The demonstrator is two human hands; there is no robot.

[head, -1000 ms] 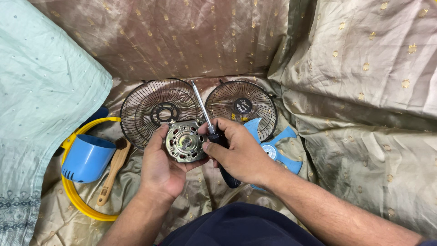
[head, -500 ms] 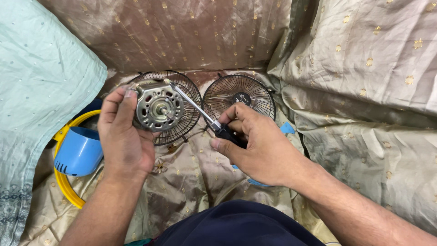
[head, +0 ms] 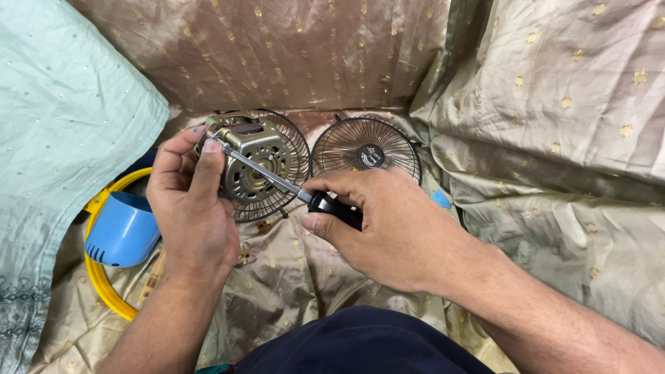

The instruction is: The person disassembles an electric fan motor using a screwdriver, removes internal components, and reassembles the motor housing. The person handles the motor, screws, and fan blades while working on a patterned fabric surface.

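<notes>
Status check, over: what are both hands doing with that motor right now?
Left hand grips the brass-coloured metal fan motor. Right hand holds the black-handled screwdriver, tip at the motor's upper left corner. Nothing blocking; two black wire fan grilles lie behind.

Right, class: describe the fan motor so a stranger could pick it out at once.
Find the two black wire grilles on the golden cloth. Before the left one, the left hand holds up the motor: the only boxy metal block, with the screwdriver tip against it.
</notes>
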